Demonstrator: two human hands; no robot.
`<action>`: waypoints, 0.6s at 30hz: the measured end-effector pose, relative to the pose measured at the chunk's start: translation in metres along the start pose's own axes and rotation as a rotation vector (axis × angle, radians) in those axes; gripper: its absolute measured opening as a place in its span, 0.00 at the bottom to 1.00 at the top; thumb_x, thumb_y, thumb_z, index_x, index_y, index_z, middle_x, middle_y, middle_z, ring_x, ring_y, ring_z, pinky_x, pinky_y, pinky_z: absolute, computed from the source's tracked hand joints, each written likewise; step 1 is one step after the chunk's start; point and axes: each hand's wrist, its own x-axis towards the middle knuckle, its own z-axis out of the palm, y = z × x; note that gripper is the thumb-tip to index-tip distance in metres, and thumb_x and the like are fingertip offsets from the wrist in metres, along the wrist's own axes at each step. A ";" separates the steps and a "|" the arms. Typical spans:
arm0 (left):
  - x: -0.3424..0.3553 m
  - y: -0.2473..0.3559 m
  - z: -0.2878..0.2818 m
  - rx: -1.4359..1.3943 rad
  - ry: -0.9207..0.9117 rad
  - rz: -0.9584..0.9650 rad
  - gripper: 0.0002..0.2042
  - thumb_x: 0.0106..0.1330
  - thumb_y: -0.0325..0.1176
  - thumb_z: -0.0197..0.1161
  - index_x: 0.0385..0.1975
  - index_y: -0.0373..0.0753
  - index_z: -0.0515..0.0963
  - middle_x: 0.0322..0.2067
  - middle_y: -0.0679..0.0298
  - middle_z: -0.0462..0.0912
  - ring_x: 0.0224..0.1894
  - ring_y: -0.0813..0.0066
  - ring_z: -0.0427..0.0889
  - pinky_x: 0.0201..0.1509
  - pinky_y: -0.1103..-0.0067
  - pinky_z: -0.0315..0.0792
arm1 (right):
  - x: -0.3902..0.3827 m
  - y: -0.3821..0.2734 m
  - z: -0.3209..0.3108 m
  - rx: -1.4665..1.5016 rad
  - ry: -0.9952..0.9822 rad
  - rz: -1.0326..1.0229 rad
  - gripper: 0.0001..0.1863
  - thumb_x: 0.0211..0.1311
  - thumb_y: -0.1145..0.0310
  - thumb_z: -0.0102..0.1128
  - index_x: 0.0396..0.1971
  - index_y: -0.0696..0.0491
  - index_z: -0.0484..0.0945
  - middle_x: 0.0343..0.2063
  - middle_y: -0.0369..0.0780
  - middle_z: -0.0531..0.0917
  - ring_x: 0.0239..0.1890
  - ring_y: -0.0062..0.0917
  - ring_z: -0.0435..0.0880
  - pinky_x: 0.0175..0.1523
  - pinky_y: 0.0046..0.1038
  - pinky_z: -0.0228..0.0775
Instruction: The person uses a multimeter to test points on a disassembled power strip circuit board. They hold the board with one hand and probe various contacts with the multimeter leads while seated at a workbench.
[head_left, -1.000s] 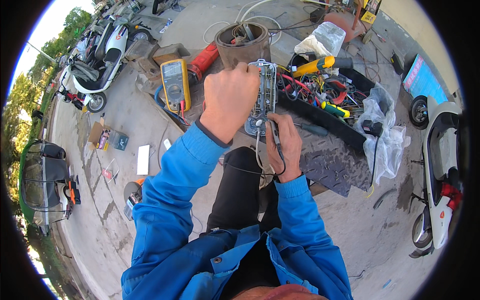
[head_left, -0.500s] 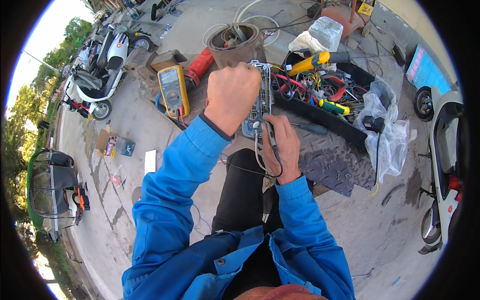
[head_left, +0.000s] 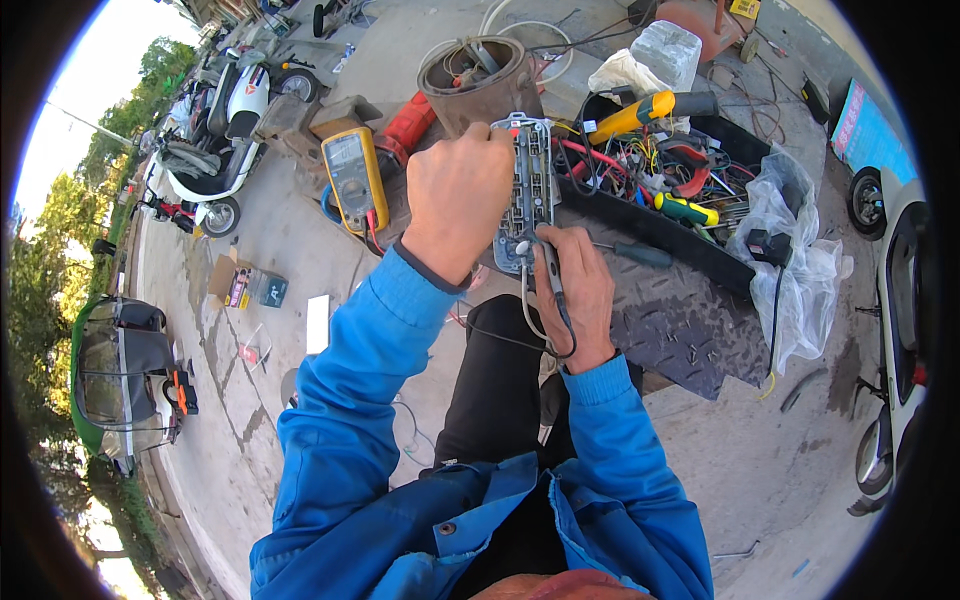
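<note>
An open controller board (head_left: pixel 530 175) in a grey housing lies before me, its long side pointing away. My left hand (head_left: pixel 458 200) is closed in a fist over its left edge; whatever the fingers hold is hidden. At the board's near end my right hand (head_left: pixel 582 290) pinches a dark test probe (head_left: pixel 551 268) with a black lead looping below it. A pale cable (head_left: pixel 530 305) leaves the housing beside that hand. Left of my fist, a yellow-framed multimeter (head_left: pixel 355 180) leans with red and black leads plugged in.
To the right stands a black tool tray (head_left: pixel 690 255) full of wires and hand tools, with a clear plastic bag (head_left: pixel 800 300) over its end. A rusty metal drum (head_left: pixel 480 90) is behind the board. Scooters (head_left: pixel 225 140) are parked at the left; another (head_left: pixel 900 320) stands far right.
The whole view has shifted slightly, so things sit a little farther right. Both hands keep about the same places at the board, the left one still in a fist.
</note>
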 end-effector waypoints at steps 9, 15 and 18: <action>-0.001 0.001 0.009 -0.024 0.028 -0.002 0.08 0.72 0.29 0.62 0.45 0.41 0.87 0.37 0.59 0.90 0.34 0.49 0.93 0.35 0.59 0.83 | 0.000 0.002 0.003 -0.027 0.033 -0.013 0.16 0.66 0.77 0.74 0.52 0.52 0.84 0.43 0.42 0.85 0.47 0.44 0.88 0.51 0.42 0.79; -0.007 0.006 0.009 -0.056 0.037 -0.043 0.08 0.72 0.28 0.63 0.46 0.41 0.85 0.37 0.59 0.89 0.33 0.49 0.92 0.34 0.59 0.84 | 0.000 0.002 0.003 -0.030 0.029 -0.008 0.16 0.66 0.77 0.74 0.52 0.52 0.84 0.43 0.42 0.85 0.47 0.43 0.88 0.51 0.42 0.79; -0.012 0.005 0.005 -0.049 0.058 -0.044 0.08 0.72 0.27 0.63 0.46 0.41 0.86 0.37 0.59 0.89 0.33 0.49 0.92 0.35 0.59 0.84 | 0.001 0.001 0.002 -0.026 0.029 -0.007 0.16 0.67 0.77 0.74 0.52 0.52 0.84 0.43 0.42 0.85 0.46 0.43 0.88 0.51 0.42 0.79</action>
